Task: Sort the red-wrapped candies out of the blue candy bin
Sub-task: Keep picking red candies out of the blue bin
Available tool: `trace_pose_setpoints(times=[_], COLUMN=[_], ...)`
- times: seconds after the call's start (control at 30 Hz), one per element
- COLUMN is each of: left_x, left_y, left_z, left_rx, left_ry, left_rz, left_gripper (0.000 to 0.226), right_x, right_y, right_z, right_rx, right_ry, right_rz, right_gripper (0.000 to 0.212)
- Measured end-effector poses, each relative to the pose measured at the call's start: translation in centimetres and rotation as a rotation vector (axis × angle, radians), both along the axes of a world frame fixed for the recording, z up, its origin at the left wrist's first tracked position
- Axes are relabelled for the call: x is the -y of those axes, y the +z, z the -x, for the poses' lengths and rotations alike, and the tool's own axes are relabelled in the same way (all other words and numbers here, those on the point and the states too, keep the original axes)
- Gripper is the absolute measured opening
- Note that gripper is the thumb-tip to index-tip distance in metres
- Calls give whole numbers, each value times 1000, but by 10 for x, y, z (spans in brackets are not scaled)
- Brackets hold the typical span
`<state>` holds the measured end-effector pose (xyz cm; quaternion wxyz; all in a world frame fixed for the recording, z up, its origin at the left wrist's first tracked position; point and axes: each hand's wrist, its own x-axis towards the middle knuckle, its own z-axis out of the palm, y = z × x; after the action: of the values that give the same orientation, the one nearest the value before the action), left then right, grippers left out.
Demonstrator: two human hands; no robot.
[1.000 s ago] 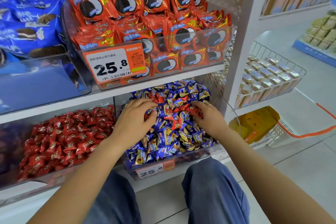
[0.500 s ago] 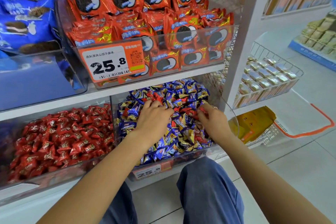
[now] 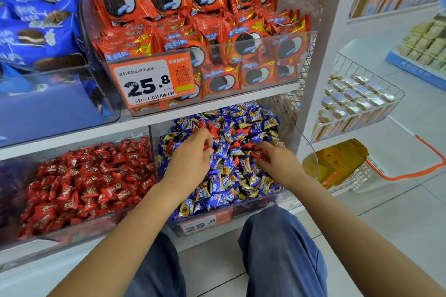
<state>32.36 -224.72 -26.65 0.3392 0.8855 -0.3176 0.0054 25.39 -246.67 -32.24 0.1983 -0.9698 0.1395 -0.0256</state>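
Fingertips of the left hand [image 3: 190,160] buried among wrappers in the blue candy bin [image 3: 218,225], a sliver of red candy [image 3: 207,148] half covered beneath the knuckles. Right hand [image 3: 277,161] curled over red-wrapped pieces [image 3: 257,154]; count impossible to tell. Lower layers of the bin out of sight under the heap. Small price label [image 3: 205,223] partly cut by the bin front, print too small to read beyond the digits. Blue biscuit packs [image 3: 31,29] cropped at the left edge, blurred. Far shelf goods [image 3: 424,43] too soft to identify.
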Motion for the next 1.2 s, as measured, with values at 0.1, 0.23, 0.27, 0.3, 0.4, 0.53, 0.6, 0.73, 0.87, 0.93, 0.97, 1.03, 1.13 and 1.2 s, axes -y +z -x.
trace_pose_setpoints(times=[0.1, 0.23, 0.27, 0.3, 0.4, 0.53, 0.6, 0.73, 0.87, 0.93, 0.97, 1.03, 1.13, 1.2], left_x=[-3, -21, -25, -28, -21, 1, 6, 1, -21, -31, -35, -37, -32, -26], left_y=[2, 8, 8, 8, 5, -2, -7, -4, 6, 9, 10, 10, 9, 9], left_z=[-3, -13, -15, -15, -7, -7, -9, -10, -18, -24, -26, -28, -24, -18], left_rx=[10, 62, 90, 114, 149, 182, 213, 129, -7, -66, -92, -119, -56, 11], left_ry=[28, 171, 195, 201, 147, 135, 119, 99, 143, 165, 174, 175, 97, 8], left_rz=[-41, -117, -162, -211, -306, -429, -484, -310, -112, -53, -44, -55, -130, -241], left_gripper=[31, 27, 21, 20, 28, 43, 39, 23, 10, 5, 5, 5, 16, 32], right_x=[-4, 2, 5, 7, 10, 1, -2, -2, 4, 5, 6, 6, 6, 4], right_y=[1, 4, 6, 7, 9, 5, 6, 12, 13, 15, 16, 19, 21, 22], right_z=[-4, -3, -2, -2, -3, -13, -18, -20, -14, -11, -9, -6, -4, -4], right_rx=[57, 170, 183, 186, 153, 59, 13, 39, 146, 173, 176, 168, 141, 148], right_ry=[-13, -193, -203, -189, -47, 105, 123, 115, 62, -24, -75, -145, -176, -189], right_rz=[21, -36, -64, -85, -11, 189, 303, 296, 135, -19, -93, -173, -232, -258], right_gripper=[23, 30, 25, 19, 33, 43, 40, 33, 20, 22, 23, 20, 8, 13])
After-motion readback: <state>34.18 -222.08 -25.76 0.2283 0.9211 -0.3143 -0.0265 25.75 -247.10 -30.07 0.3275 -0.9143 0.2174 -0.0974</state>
